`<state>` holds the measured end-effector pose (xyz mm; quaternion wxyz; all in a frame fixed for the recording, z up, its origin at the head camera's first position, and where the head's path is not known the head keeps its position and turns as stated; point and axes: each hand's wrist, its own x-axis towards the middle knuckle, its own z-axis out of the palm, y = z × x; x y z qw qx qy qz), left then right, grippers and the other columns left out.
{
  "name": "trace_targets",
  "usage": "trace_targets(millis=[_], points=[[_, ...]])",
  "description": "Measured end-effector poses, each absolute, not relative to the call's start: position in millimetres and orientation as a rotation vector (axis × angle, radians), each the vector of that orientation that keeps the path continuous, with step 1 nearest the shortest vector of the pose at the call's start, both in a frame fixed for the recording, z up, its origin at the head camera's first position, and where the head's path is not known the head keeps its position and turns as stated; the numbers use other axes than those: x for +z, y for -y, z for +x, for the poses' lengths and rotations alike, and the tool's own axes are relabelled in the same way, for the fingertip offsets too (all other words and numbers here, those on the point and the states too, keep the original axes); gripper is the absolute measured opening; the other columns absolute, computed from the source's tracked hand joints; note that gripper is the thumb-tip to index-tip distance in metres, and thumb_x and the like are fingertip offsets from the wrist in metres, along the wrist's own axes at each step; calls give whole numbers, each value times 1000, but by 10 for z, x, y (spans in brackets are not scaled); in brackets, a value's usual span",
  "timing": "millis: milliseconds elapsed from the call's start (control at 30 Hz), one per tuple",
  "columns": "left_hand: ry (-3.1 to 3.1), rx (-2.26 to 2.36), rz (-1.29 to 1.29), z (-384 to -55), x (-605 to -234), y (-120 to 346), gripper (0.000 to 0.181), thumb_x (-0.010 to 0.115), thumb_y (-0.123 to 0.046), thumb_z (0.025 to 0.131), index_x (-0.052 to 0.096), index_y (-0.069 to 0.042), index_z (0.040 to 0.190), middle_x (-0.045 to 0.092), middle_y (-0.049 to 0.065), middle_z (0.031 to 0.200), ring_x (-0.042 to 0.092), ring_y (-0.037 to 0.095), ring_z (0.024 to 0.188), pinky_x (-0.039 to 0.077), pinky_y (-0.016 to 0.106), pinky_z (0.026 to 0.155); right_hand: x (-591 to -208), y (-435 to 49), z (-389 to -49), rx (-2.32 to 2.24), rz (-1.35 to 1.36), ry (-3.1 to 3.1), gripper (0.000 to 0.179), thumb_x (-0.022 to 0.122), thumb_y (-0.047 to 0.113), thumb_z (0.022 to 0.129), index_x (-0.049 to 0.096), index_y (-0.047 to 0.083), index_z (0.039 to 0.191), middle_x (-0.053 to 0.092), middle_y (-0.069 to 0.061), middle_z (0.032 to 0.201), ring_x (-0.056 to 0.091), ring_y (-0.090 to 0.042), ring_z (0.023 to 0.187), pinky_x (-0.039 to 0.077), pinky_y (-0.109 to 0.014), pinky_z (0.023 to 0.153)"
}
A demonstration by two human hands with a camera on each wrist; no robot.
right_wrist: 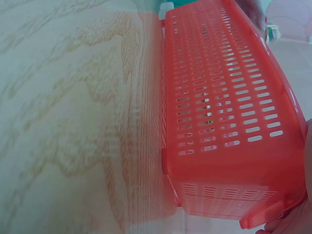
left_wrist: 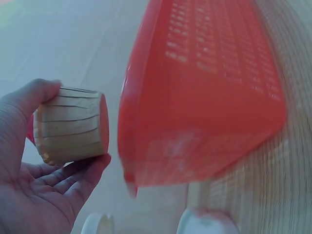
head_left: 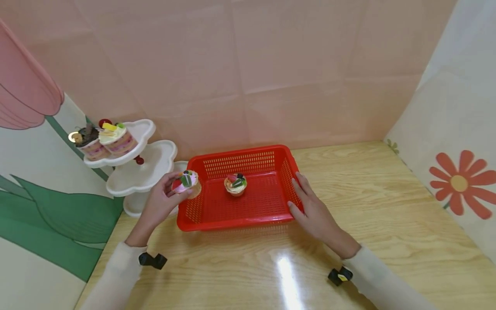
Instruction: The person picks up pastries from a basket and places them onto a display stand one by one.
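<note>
My left hand (head_left: pixel 160 196) pinches a cupcake (head_left: pixel 190 186) with pink frosting, green and red toppings, at the left rim of a red plastic basket (head_left: pixel 248 224). In the left wrist view, thumb and fingers close around the cupcake's pale pleated wrapper (left_wrist: pixel 73 124), beside the basket's end wall (left_wrist: pixel 195 112). A second cupcake (head_left: pixel 235 186), with cream frosting and fruit-like toppings, stands inside the basket near its middle. My right hand (head_left: pixel 315 211) grips the basket's right end at the rim; in the right wrist view only part of that hand (right_wrist: pixel 292 222) shows, at the lower right.
Left of the basket stands a white tiered stand (head_left: pixel 135 176) with scalloped plates. Its top plate bears a chocolate-topped cake cup (head_left: pixel 91 144) and a cream-topped one (head_left: pixel 118 140). The wooden table (head_left: pixel 368 206) meets a pink wall (head_left: pixel 252 64) behind the basket.
</note>
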<state>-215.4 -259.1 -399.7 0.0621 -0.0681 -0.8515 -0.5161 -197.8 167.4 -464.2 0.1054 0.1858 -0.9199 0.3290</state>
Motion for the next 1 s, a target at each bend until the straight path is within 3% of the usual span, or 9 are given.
trace_targets(millis=[333,700,1000], points=[[2478,-1546,-160,-2087,-3964,2810,63,81,-13,88,47,0,139,54,16,129,61,5,96,52,12,81,-4646,-1676,-1980,965,535,2715,71,61,26,99,28,3,158,11,-7,170,21,-37,152,50,-57,96],[2435,-1464,-70,-2027,-3946,2977,63,81,-9,87,48,0,140,61,-13,110,59,0,93,50,10,79,-4653,-1681,-1989,967,540,2716,71,61,26,99,28,2,158,11,-7,170,21,-36,152,49,-57,97],[2340,-1437,51,-2020,-3956,3164,64,82,-8,85,49,-2,139,57,-10,114,59,0,97,50,9,79,-4641,-1669,-1983,979,538,2722,72,61,26,99,27,3,159,11,-7,170,22,-37,152,50,-56,96]])
